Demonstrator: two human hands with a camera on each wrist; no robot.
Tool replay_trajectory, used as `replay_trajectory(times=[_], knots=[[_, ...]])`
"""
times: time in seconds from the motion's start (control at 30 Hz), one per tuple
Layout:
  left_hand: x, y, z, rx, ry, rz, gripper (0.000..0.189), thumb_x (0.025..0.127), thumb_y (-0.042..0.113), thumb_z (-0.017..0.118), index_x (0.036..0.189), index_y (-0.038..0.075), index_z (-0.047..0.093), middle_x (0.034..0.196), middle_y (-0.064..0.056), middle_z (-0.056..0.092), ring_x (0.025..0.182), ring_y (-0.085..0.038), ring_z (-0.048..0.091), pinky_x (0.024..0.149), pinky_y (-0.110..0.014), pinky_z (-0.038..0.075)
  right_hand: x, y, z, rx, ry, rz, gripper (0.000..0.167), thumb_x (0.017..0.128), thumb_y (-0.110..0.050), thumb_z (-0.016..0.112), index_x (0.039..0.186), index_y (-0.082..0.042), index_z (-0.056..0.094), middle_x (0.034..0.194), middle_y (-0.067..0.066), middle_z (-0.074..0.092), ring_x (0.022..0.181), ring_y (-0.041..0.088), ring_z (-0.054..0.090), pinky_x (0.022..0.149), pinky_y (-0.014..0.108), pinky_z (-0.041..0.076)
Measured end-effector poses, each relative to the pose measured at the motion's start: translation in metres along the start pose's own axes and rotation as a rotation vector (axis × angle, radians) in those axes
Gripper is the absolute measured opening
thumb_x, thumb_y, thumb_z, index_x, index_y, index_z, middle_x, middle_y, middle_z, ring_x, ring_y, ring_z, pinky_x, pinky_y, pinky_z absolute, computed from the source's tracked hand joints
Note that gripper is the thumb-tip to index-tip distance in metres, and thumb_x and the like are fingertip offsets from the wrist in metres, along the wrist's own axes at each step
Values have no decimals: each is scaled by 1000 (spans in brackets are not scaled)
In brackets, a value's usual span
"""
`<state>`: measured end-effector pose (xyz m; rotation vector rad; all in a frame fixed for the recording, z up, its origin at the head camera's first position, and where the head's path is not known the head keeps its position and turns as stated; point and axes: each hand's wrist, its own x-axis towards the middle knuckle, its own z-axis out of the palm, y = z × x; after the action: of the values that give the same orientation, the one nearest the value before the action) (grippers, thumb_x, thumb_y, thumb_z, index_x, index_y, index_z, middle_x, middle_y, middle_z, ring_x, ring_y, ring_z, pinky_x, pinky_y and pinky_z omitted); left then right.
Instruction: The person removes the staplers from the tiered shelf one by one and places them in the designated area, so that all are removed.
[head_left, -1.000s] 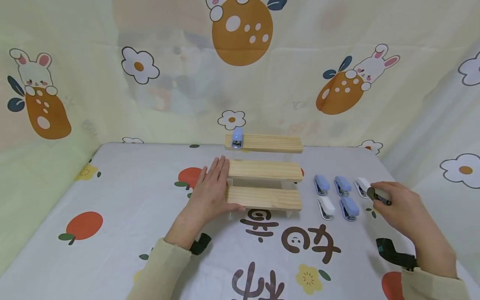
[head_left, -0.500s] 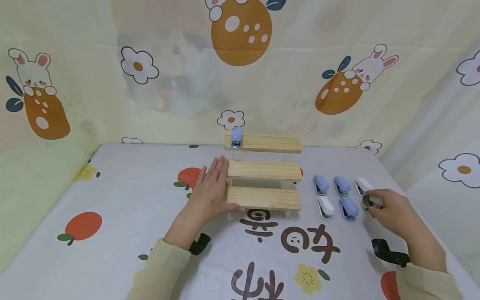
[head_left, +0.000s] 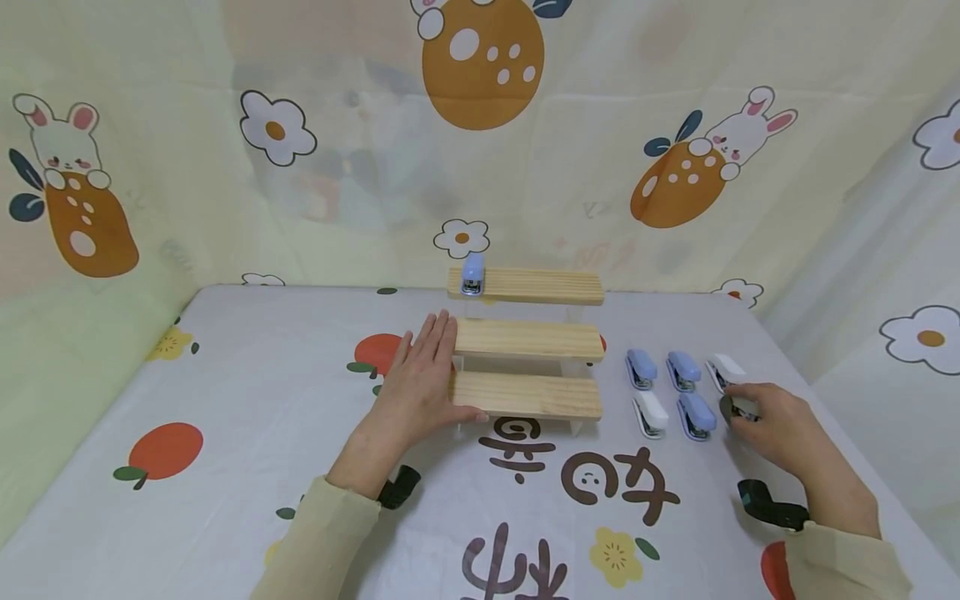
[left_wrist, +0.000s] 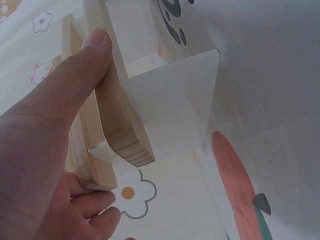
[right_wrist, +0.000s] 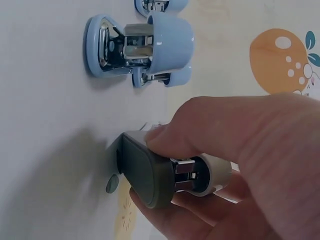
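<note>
My left hand (head_left: 418, 379) rests against the left end of a three-step wooden rack (head_left: 528, 396), fingers straight along the plank ends. In the left wrist view its thumb presses the front plank (left_wrist: 117, 107). My right hand (head_left: 782, 429) holds a mini stapler (right_wrist: 142, 170) with a dark olive base and a pale top, tilted, low over the cloth. Its thumb lies on the base's edge; the fingers are beneath, partly hidden. Just beyond sits a white stapler (head_left: 725, 372). A blue stapler (head_left: 472, 275) stands on the rack's top step, toward its left end.
Right of the rack, three blue staplers (head_left: 697, 416) and another white stapler (head_left: 650, 415) stand close together on the printed tablecloth (head_left: 247, 500). A patterned curtain (head_left: 360, 200) closes off the back and sides. Clear supports (left_wrist: 175, 95) hold up the planks.
My right hand has moved left, slightly toward me and lower with the olive-and-pale stapler, passing in front of the white one. The left hand stays on the rack.
</note>
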<state>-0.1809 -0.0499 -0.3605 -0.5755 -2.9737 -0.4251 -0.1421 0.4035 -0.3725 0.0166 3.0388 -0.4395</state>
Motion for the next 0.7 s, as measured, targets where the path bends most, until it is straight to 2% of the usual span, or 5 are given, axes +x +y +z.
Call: replay_trajectory(times=[0.13,0.4,0.7], knots=[[0,0,0,-1,5,4,135,64,63,84,159,3,10,167,-12,11,156,-27,9,126,-49,13,-1,1,2,13,-32,46,45,87,-11,65,128,6,57,132,44,43,114,59,42,85,71,46],[0,0,0,-6,8,6,134,64,63,85,159,2,12,167,-12,12,156,-27,10,126,-50,14,-1,4,4,45,-39,84,47,86,-6,65,130,5,52,133,45,40,106,54,43,75,59,50],[0,0,0,-5,6,2,135,64,64,84,159,3,11,167,-12,12,156,-28,10,126,-50,13,1,5,6,56,-35,92,52,86,-2,65,134,6,47,136,45,37,115,59,39,90,73,42]])
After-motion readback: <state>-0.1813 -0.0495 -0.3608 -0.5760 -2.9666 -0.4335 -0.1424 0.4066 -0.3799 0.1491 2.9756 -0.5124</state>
